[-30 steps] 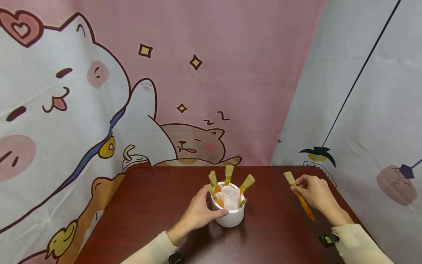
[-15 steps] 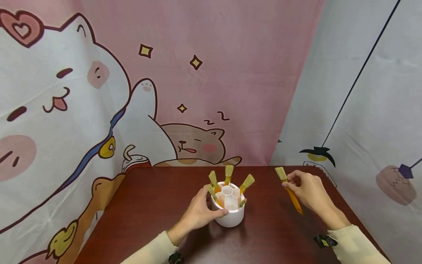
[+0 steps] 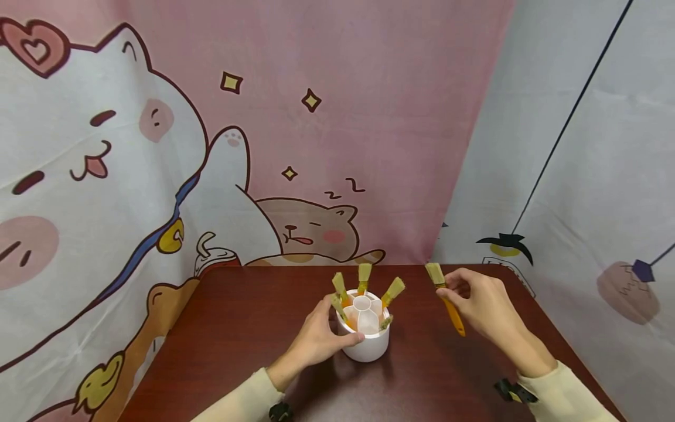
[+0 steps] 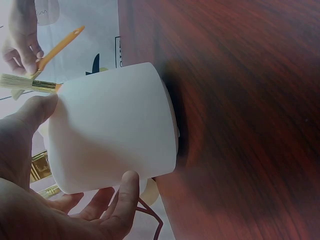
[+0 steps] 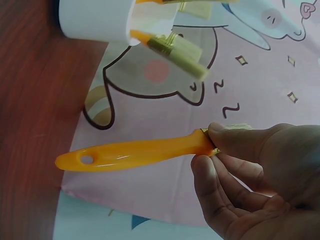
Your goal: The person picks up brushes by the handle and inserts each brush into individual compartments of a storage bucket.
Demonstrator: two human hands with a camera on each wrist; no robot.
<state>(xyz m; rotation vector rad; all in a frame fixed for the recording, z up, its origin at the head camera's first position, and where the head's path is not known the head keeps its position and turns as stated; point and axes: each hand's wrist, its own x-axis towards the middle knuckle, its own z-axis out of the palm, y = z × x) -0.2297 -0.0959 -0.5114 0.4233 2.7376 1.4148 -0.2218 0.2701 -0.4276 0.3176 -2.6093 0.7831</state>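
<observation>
A white round holder (image 3: pixel 366 350) with several compartments stands on the table, and several paintbrushes (image 3: pixel 392 291) lean in it, bristles up. My left hand (image 3: pixel 316 340) grips the holder's left side, thumb at the front rim; the left wrist view shows the fingers around its white wall (image 4: pixel 115 125). To the right of the holder, my right hand (image 3: pixel 482 302) pinches a paintbrush (image 3: pixel 452 316) near its metal band. This brush is tilted above the table, pale bristles up. In the right wrist view its orange handle (image 5: pixel 130 155) has a hole near the end.
The dark red wooden table (image 3: pixel 253 316) extends on both sides of the holder. Behind it hangs a pink cloth (image 3: pixel 401 117) printed with cartoon animals, and a pale cloth (image 3: pixel 569 176) borders the right side.
My right hand has moved left with the pinched paintbrush, closer to the holder. The left hand keeps its hold, and the holder stays in place.
</observation>
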